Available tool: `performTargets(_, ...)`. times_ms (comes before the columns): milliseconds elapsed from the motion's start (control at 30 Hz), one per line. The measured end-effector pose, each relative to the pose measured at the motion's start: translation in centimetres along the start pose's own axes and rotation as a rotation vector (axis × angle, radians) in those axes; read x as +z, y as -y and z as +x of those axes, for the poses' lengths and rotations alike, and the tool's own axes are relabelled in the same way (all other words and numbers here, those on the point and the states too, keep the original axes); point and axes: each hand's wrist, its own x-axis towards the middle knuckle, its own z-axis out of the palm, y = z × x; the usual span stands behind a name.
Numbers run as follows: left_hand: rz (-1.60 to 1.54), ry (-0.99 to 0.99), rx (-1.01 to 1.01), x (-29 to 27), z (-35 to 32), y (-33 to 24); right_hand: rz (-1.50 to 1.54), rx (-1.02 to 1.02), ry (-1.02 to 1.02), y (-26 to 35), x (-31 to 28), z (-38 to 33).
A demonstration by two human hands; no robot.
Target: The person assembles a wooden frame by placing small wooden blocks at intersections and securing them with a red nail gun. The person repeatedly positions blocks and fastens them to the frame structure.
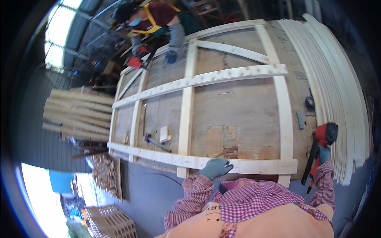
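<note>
A wooden frame of pale planks lies on a worn board in front of me. My left hand, in a grey-blue glove, rests on the near rail with its fingers apart and nothing held. Off the frame's right end, my right hand is closed round the handle of a red and black nail gun. A hose fitting hangs below the gun. Across the frame, a co-worker holds another red and black nail gun at the far left corner.
A hammer and small wood blocks lie inside the frame. To the right are a tape measure, a grey-blue strip and long stacked planks. More timber is piled at left, above a crate of wood pieces.
</note>
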Motion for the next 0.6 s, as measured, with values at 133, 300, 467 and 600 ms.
performTargets(133,0.096,-0.468,0.362,-5.7,-1.8,-4.7,-0.139,0.079,-0.079,2.4,-0.2,-0.4)
performTargets(300,0.537,-0.394,0.506,-13.1,-7.5,-12.6,-0.110,0.136,-0.102,-2.5,-1.8,5.1)
performTargets(467,0.683,-0.438,0.724,-18.4,-13.4,-19.2,-0.526,0.133,-0.189,-1.1,-5.0,3.1)
performTargets(600,0.678,-0.397,0.763,-21.5,-17.0,-20.4,-0.662,-0.047,-0.092,2.5,-1.6,1.5)
